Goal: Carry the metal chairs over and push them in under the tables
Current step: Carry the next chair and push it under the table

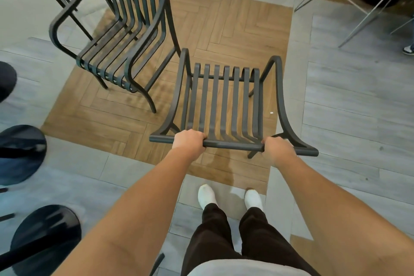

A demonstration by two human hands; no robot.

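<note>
Wood floor (224,29); fingers (202,135) wrapping chair (224,101) top rail

stacked chairs (125,36) close left, round table bases (21,154) far left, open floor (349,123) right

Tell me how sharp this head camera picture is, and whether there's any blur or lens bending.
Head view: the held chair and both hands, left hand and right hand, look fairly sharp; the round dark table bases at the left edge are smeared; wide-angle bending curves the stacked chairs; soft, even light, faint shadow on the wooden floor.
</note>
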